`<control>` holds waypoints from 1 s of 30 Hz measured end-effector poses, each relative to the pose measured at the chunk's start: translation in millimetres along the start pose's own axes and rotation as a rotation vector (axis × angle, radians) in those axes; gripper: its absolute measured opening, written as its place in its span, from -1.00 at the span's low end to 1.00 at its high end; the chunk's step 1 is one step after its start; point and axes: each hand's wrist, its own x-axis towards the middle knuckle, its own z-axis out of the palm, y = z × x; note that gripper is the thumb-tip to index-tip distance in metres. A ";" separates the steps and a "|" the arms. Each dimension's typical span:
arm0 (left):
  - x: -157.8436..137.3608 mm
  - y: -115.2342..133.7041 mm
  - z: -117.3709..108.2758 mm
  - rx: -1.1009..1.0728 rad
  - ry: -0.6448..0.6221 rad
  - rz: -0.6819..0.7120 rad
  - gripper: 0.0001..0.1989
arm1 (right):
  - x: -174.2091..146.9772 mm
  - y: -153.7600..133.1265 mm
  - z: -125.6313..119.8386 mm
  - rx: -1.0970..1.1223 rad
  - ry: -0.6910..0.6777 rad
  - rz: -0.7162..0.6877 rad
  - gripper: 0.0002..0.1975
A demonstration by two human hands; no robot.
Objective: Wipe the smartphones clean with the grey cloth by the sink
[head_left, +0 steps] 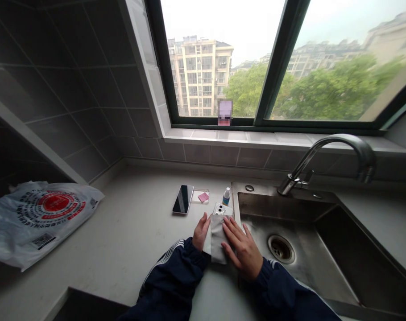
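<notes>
A white phone (219, 208) with a camera bump at its top corner lies back side up in my left hand (200, 232), whose thumb and fingers grip its left edge. Over most of its back is spread a grey cloth (218, 240). My right hand (243, 249) presses flat on this cloth, fingers stretched and slightly apart. Just beyond the phone stands a small spray bottle (226, 196) with a white cap and blue label. To the left rest a dark-screened phone (183, 199) and a clear phone case (195, 199) with a pink piece of paper or cloth (203, 196) on it.
Right of my hands, a steel sink (310, 258) is set into the white countertop (139, 223), with a curved chrome faucet (333, 142) behind it. A white plastic bag (42, 214) with red print lies at the far left. A window (223, 67) rises behind the counter.
</notes>
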 end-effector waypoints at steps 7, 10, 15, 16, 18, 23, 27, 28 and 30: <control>-3.0 -0.9 1.9 0.012 0.036 0.002 -0.35 | 2.0 -8.7 -9.3 0.087 -0.036 -0.171 -0.56; -4.0 0.6 3.9 0.016 0.053 -0.018 -0.34 | 3.6 -14.2 -14.7 0.120 -0.074 -0.248 -0.57; -3.7 2.0 1.6 0.012 0.052 -0.025 -0.34 | 4.5 -16.9 -12.8 0.102 -0.097 -0.229 -0.48; -3.2 1.5 0.6 0.008 0.053 -0.019 -0.34 | 4.3 -16.3 -11.1 0.092 -0.095 -0.212 -0.46; -2.1 -0.2 -0.7 -0.001 0.054 0.003 -0.34 | 3.6 -14.0 -7.6 0.072 -0.085 -0.174 -0.44; -0.7 -4.2 2.4 -0.018 0.060 0.086 -0.40 | 1.0 -7.4 -1.0 0.039 -0.058 -0.101 -0.43; -2.7 -2.0 2.6 -0.038 0.086 0.161 -0.35 | -0.3 -7.8 -0.2 0.042 -0.068 -0.115 -0.45; -3.4 -0.4 1.4 -0.041 0.092 0.173 -0.32 | -0.2 -9.0 -0.9 0.048 -0.077 -0.131 -0.46; -4.7 4.1 -2.1 -0.041 0.096 0.172 -0.25 | 0.4 -12.5 -3.2 0.062 -0.102 -0.169 -0.47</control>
